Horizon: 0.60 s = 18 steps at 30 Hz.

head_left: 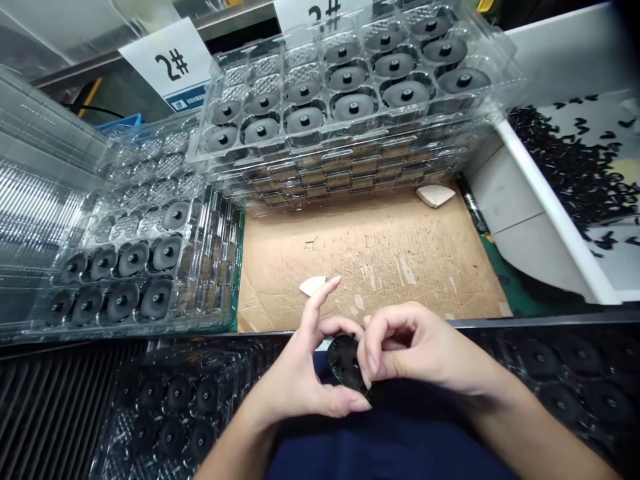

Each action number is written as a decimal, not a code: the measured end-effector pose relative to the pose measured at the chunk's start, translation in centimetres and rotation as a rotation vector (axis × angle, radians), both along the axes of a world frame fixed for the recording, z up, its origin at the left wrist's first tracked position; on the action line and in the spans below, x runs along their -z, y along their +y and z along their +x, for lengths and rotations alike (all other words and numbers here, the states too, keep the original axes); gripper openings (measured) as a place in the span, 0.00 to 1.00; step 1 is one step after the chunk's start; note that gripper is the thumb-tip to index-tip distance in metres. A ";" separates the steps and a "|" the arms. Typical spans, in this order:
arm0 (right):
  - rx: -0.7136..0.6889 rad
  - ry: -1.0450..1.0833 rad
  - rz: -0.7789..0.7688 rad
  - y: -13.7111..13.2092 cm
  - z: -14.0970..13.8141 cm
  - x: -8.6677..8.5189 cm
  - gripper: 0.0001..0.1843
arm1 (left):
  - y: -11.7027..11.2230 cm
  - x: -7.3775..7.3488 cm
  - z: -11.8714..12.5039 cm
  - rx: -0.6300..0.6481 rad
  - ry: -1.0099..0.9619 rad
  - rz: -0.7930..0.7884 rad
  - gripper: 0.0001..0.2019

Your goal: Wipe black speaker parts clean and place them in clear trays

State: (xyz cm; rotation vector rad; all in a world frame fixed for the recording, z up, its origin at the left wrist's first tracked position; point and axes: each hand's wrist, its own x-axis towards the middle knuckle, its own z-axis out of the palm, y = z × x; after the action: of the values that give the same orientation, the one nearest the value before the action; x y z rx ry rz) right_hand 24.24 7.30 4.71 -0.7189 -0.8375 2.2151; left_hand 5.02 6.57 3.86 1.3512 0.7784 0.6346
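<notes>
At the left of the frame, a stack of clear plastic trays (215, 267) holds rows of black round parts (123, 300) with raised centres, and below it, at the lower left, another clear tray (120, 427) holds more of them. A white card marked "2#" (173, 60) stands at the upper left. At bottom centre, over the person's dark blue clothing (390, 440), the left hand (295, 370) and the right hand (415, 347) hold a black disc (344, 363) between them. The left forefinger is raised and spread away, while the other left fingers and thumb curve around the disc's edge. The right fingers are bunched together, their tips pinching the disc's right side. Just above the hands lies a brown cardboard sheet (370, 267), with a white scrap (313, 287) near the raised forefinger and a pale scrap (435, 195) at its far edge. At upper centre, another stack of clear trays (350, 107) carries more black round parts, with a second "2#" card (320, 13) behind it. At the right, a white bin (555, 200) holds loose black pieces (575, 167), and a dark tray of black discs (560, 380) sits at the lower right.
</notes>
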 end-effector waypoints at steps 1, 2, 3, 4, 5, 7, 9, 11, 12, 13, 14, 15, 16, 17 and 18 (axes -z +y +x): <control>0.007 0.003 -0.015 -0.1 0.1 0.1 0.06 | 0.0 0.1 0.0 -0.005 0.004 0.005 0.50; 0.019 -0.002 -0.022 -0.2 0.1 0.2 0.06 | 0.0 0.1 -0.1 -0.013 0.009 0.010 0.50; 0.031 -0.014 -0.024 -0.3 0.2 0.2 0.07 | 0.1 0.2 -0.1 -0.021 0.016 0.014 0.50; 0.040 -0.033 -0.018 -0.3 0.3 0.2 0.06 | 0.1 0.2 -0.2 -0.025 0.022 0.019 0.50; 0.044 -0.056 -0.007 -0.3 0.3 0.2 0.06 | 0.2 0.2 -0.2 -0.025 0.028 0.024 0.50; 0.039 -0.092 0.015 -0.3 0.3 0.2 0.06 | 0.3 0.2 -0.4 -0.023 0.031 0.034 0.49; 0.020 -0.085 0.014 -0.2 0.2 0.0 0.06 | 0.3 0.1 -0.5 -0.023 0.022 0.037 0.49; 0.003 -0.062 0.002 0.0 0.1 -0.2 0.06 | 0.3 0.0 -0.7 -0.023 0.012 0.044 0.49; -0.008 -0.051 -0.003 0.1 0.0 -0.2 0.06 | 0.3 0.0 -0.7 -0.021 0.011 0.049 0.49; -0.017 -0.046 -0.005 0.2 -0.1 -0.3 0.06 | 0.2 0.1 -0.8 -0.025 0.012 0.057 0.49; -0.023 -0.045 -0.002 0.2 -0.2 -0.4 0.06 | 0.1 0.1 -0.8 -0.039 0.018 0.072 0.50; -0.023 -0.045 0.000 0.2 -0.3 -0.4 0.07 | 0.0 0.2 -0.9 -0.061 0.025 0.096 0.50; -0.023 -0.047 -0.004 0.2 -0.4 -0.4 0.08 | -0.1 0.3 -0.9 -0.089 0.032 0.126 0.51; -0.017 -0.051 -0.015 0.2 -0.5 -0.4 0.09 | -0.3 0.4 -0.9 -0.117 0.034 0.161 0.52; -0.008 -0.051 -0.027 0.1 -0.6 -0.4 0.09 | -0.5 0.5 -0.9 -0.143 0.029 0.193 0.52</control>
State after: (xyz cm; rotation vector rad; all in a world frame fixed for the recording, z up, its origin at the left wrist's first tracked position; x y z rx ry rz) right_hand 23.68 7.38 5.10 -0.7893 -0.8393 2.2274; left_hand 4.16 6.09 3.40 1.4919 0.8598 0.8219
